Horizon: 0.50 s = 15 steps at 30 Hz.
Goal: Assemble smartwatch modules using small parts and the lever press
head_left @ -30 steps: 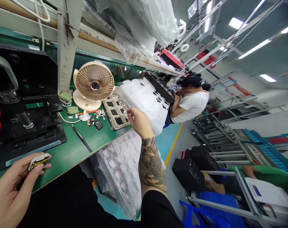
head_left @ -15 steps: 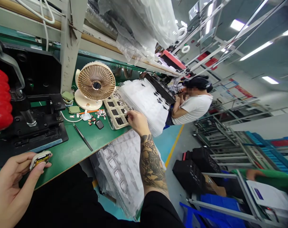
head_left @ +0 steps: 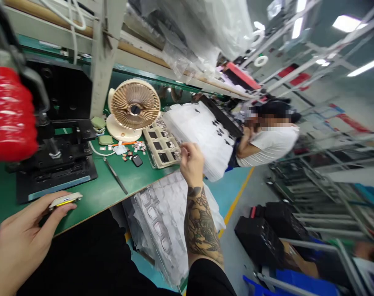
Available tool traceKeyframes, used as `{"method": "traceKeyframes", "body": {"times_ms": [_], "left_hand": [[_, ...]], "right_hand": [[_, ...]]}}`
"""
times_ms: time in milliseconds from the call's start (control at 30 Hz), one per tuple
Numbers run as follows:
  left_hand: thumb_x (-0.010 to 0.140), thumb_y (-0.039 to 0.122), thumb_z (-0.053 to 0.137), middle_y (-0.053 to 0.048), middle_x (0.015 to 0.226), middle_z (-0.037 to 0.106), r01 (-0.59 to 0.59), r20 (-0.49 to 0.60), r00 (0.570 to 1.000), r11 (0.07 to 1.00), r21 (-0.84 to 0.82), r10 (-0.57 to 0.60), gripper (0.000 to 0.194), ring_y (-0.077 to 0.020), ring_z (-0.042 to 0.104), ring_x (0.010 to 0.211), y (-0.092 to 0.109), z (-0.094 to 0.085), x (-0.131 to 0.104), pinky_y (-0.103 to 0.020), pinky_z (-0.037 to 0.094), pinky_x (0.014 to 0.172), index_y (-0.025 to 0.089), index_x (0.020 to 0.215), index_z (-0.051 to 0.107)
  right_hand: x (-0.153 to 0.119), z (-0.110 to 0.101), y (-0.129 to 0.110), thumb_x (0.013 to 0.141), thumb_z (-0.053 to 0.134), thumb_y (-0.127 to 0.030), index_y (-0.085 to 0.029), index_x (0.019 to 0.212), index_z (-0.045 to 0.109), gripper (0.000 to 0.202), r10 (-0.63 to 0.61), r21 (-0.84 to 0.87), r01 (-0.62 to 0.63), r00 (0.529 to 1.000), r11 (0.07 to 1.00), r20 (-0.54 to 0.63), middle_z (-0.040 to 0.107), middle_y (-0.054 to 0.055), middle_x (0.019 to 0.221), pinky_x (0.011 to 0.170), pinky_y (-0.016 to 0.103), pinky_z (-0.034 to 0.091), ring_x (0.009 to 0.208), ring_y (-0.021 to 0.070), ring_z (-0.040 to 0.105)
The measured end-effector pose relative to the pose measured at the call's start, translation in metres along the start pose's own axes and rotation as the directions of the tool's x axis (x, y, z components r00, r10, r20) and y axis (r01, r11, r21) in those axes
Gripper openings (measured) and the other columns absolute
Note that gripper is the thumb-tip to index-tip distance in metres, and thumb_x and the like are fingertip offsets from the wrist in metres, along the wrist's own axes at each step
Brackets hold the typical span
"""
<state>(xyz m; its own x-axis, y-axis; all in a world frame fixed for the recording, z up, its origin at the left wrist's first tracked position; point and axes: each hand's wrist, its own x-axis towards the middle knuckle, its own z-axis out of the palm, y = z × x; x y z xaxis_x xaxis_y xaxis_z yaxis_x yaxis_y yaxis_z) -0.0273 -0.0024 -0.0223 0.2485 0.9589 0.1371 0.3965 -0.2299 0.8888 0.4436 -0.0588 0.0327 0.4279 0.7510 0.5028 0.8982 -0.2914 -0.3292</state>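
Note:
Between the thumb and fingers of my left hand point(head_left: 32, 232) is a small pale watch case point(head_left: 65, 200) with a yellow strip along its edge, held above the green bench edge. My right hand point(head_left: 191, 162) is raised at the right side of a cream compartment tray point(head_left: 166, 165), its fingertips pinched together. Whether a small part sits in that pinch is hidden. Dark flat pieces and small parts lie in the tray's compartments. On the bench between my hands are tweezers point(head_left: 115, 176), a black watch-like piece point(head_left: 137, 160) and several tiny loose parts point(head_left: 139, 146).
A black press point(head_left: 60, 164) with a red handle point(head_left: 12, 115) stands at left. Behind the small parts is a cream fan point(head_left: 135, 105). White sheets point(head_left: 202, 139) with black pieces lie beyond the tray. A co-worker point(head_left: 268, 139) sits further right. Bagged trays point(head_left: 162, 222) rest below the bench edge.
My view has shifted, so the bench appears further right. My right hand has drawn slightly away from the tray's edge. The watch case in my left hand has tilted flatter.

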Motion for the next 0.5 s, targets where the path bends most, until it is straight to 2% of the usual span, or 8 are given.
{"method": "traceKeyframes", "body": {"times_ms": [67, 133, 233, 333, 400, 500], "left_hand": [[0.102, 0.057, 0.08, 0.001, 0.112, 0.091, -0.029, 0.01, 1.0, 1.0, 0.007, 0.029, 0.027, -0.0261, 0.085, 0.097, 0.01, 0.002, 0.001, -0.035, 0.064, 0.1, 0.034, 0.113, 0.089], [0.104, 0.05, 0.08, 0.0, 0.113, 0.091, -0.062, 0.023, 0.998, 0.998, -0.021, 0.063, 0.021, -0.0259, 0.086, 0.097, 0.017, 0.004, 0.003, -0.035, 0.065, 0.098, 0.032, 0.11, 0.089], [0.106, 0.042, 0.08, -0.002, 0.112, 0.091, -0.077, 0.033, 0.996, 0.996, -0.043, 0.078, 0.016, -0.0256, 0.086, 0.097, 0.022, 0.004, 0.007, -0.034, 0.065, 0.092, 0.03, 0.109, 0.089], [0.107, 0.037, 0.078, -0.004, 0.109, 0.09, -0.091, 0.046, 0.995, 0.994, -0.054, 0.094, 0.014, -0.0243, 0.085, 0.096, 0.023, 0.002, 0.009, -0.032, 0.063, 0.089, 0.027, 0.109, 0.088], [0.108, 0.036, 0.078, -0.005, 0.105, 0.089, -0.101, 0.044, 0.994, 0.993, -0.061, 0.104, 0.014, -0.0224, 0.082, 0.09, 0.024, 0.001, 0.009, -0.031, 0.061, 0.084, 0.025, 0.106, 0.087], [0.107, 0.036, 0.078, -0.005, 0.098, 0.087, -0.094, 0.03, 0.995, 0.993, -0.078, 0.096, 0.015, -0.0214, 0.078, 0.084, 0.024, 0.001, 0.008, -0.032, 0.058, 0.079, 0.023, 0.102, 0.085]], "right_hand": [[-0.013, 0.012, -0.033, 0.11, 0.054, -0.031, -0.021, 0.114, 0.077, 0.026, -0.04, 0.164, 0.052, 0.996, 0.985, -0.076, 0.076, 0.01, 0.11, 0.092, 0.038, 0.059, 0.102, 0.0228, 0.072], [-0.031, 0.029, -0.078, 0.109, 0.065, -0.032, -0.025, 0.123, 0.079, 0.02, -0.067, 0.414, 0.11, 0.991, 0.903, -0.117, 0.078, 0.006, 0.108, 0.09, 0.038, 0.061, 0.098, 0.0211, 0.074], [-0.062, 0.051, -0.154, 0.104, 0.076, -0.019, -0.03, 0.122, 0.082, 0.022, -0.181, 0.733, 0.18, 0.98, 0.656, -0.078, 0.082, 0.003, 0.103, 0.089, 0.04, 0.064, 0.094, 0.0206, 0.077], [-0.083, 0.065, -0.216, 0.103, 0.075, -0.011, -0.029, 0.113, 0.084, 0.023, -0.33, 0.873, 0.186, 0.943, 0.451, -0.03, 0.083, 0.004, 0.101, 0.085, 0.041, 0.065, 0.094, 0.0215, 0.078], [-0.089, 0.072, -0.239, 0.103, 0.074, -0.009, -0.029, 0.113, 0.084, 0.024, -0.386, 0.906, 0.159, 0.922, 0.391, 0.005, 0.083, 0.004, 0.101, 0.083, 0.041, 0.066, 0.094, 0.0212, 0.078], [-0.091, 0.079, -0.247, 0.104, 0.074, -0.01, -0.028, 0.111, 0.083, 0.022, -0.419, 0.915, 0.125, 0.907, 0.384, 0.052, 0.082, 0.003, 0.098, 0.085, 0.041, 0.066, 0.094, 0.021, 0.077]]}}
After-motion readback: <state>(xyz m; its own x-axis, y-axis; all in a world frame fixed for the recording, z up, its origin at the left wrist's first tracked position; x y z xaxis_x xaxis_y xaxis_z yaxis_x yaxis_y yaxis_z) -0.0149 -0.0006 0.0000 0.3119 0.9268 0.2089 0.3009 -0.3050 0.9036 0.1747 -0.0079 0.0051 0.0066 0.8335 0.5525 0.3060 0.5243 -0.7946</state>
